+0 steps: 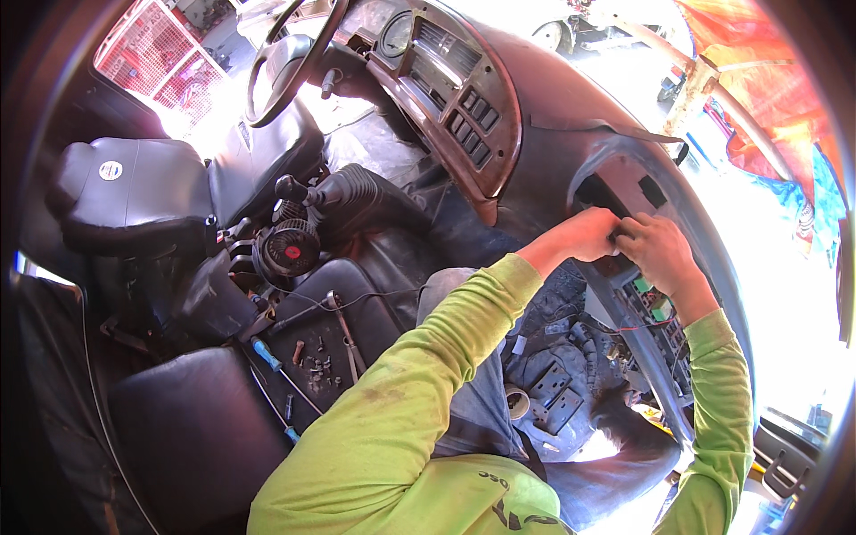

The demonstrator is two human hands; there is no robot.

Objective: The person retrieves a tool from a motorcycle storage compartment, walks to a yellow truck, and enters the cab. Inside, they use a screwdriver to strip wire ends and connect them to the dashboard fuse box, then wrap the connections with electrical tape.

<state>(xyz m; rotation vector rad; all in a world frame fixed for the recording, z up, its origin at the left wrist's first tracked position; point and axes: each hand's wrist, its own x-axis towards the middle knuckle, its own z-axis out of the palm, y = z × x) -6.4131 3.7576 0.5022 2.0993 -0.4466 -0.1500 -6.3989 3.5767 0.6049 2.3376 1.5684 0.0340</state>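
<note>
Both my hands meet at the passenger side of a vehicle dashboard (571, 147), in front of an open recess (624, 183). My left hand (584, 234) has its fingers closed near a small dark piece, mostly hidden between the hands. Pressed up close from the other side, my right hand (662, 254) is closed too, with its fingertips bent toward the same spot. What exactly they grip is too covered to name. Below them, a green circuit part (662, 309) and thin wires show in the opened lower dash.
To the left, a black seat cushion bears blue-handled screwdrivers (266, 354), a ratchet wrench (346, 334) and loose bolts (317, 364). Beyond stand a small fan (292, 251), gear lever (289, 187) and steering wheel (290, 76). Dark slotted panels (555, 401) and a tape roll (517, 401) lie near my legs.
</note>
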